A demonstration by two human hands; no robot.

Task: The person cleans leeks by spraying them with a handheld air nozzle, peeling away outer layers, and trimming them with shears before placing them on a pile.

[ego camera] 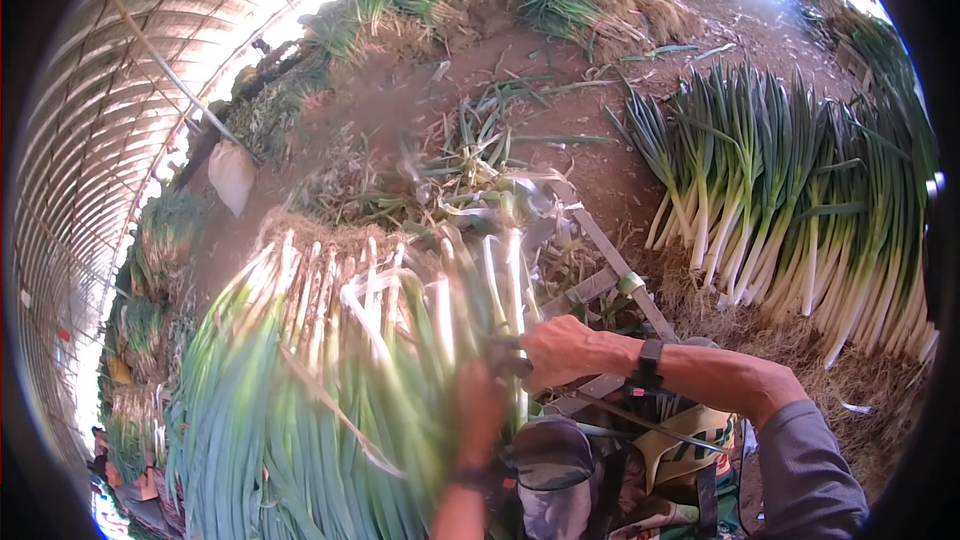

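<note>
A long-stalked leek or Welsh onion (516, 277) with a white shank stands out before me, root end away. My right hand (559, 352) is curled against this shank, fingers closed at it. Something small and dark (508, 357) sits at the fingertips; I cannot tell whether it is a finger cover or a tool. Blurred by motion, my left hand (480, 401) is just to the left, among green leaves, and its grip is unclear. Left of both hands lies a broad pile of leeks (322, 360), soil on some of their shanks, leaves towards me.
A wooden frame (611, 251) stands beyond my right hand. Cleaned leeks (780, 195) lie in a row at right, over a heap of roots (847, 405). Peelings (480, 150) litter the soil ahead. A thin rod (652, 424) crosses near my lap. Further bundles (585, 4) lie behind.
</note>
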